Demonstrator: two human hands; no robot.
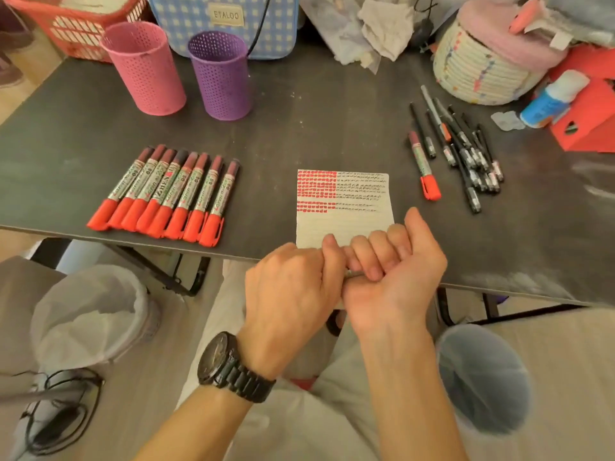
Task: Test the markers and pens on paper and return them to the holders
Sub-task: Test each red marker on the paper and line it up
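Now the left hand (289, 291) and right hand (392, 271) grip one slim pen (352, 273) at the near edge of the paper (342, 201)

Far left of the paper and behind it, a pink holder (144, 68) stands upright on the tabletop (316, 128), with a purple holder (221, 74) just beside it. Left of the paper, eight red-capped markers (166, 194) lie side by side in a row. The paper carries red blocks and dark scribbles on its upper part. Over its near edge both hands meet, fingers curled round the slim pen, which is mostly hidden. Right of the paper lies a single marker (423, 168), then a heap of black pens (466, 154).
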